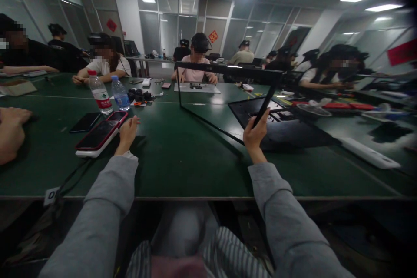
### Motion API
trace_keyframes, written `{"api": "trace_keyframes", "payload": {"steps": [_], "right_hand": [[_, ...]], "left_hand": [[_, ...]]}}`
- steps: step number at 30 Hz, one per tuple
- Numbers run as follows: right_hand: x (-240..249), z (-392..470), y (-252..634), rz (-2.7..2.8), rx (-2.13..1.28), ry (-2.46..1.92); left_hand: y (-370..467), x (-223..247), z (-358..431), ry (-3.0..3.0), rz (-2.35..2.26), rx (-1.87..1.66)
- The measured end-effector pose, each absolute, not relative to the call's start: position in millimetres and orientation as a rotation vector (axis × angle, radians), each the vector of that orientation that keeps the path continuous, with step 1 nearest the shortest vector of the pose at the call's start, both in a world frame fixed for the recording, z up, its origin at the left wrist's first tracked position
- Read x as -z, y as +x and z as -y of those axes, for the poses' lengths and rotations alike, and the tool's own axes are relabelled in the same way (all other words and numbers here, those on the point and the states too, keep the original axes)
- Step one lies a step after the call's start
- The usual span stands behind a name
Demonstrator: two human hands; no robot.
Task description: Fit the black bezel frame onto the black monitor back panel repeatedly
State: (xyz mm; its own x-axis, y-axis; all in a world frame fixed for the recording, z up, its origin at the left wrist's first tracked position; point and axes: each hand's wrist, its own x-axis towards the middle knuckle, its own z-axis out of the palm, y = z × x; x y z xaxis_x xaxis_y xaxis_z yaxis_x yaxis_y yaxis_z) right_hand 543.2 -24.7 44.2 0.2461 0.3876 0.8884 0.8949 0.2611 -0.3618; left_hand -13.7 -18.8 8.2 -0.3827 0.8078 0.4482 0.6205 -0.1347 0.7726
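Observation:
My right hand point(256, 135) grips one side of a thin black rectangular frame, which looks like a laptop screen bezel point(208, 125). The bezel is held up at a tilt, and its middle is see-through. Behind that hand lies a black laptop body point(289, 132) with some inner parts showing. My left hand point(128, 132) is raised above the green table, its fingers partly bent and apart, with nothing seen in them. Just left of it, a phone in a red case point(103, 131) rests on a white object point(94, 152).
A dark phone point(85, 122), a red-capped bottle point(99, 93) and a blue-capped bottle point(120, 94) stand or lie left on the green table point(182, 169). A white power strip point(369, 153) lies right. Another person's hands point(11, 132) rest at the left edge; a person point(195, 63) sits opposite.

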Motion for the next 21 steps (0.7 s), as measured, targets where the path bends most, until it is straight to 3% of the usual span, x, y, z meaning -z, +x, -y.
{"api": "trace_keyframes", "payload": {"steps": [7, 16, 21], "right_hand": [[-34, 14, 545, 1.294, 0.250, -1.434], [-29, 10, 538, 1.376, -0.080, -1.827], [-7, -10, 551, 1.423, -0.389, -1.777]], "left_hand": [[3, -13, 19, 1.623, -1.781, -1.681], [27, -28, 36, 1.332, -1.686, -1.559], [20, -26, 33, 1.280, -1.770, -1.407]]}}
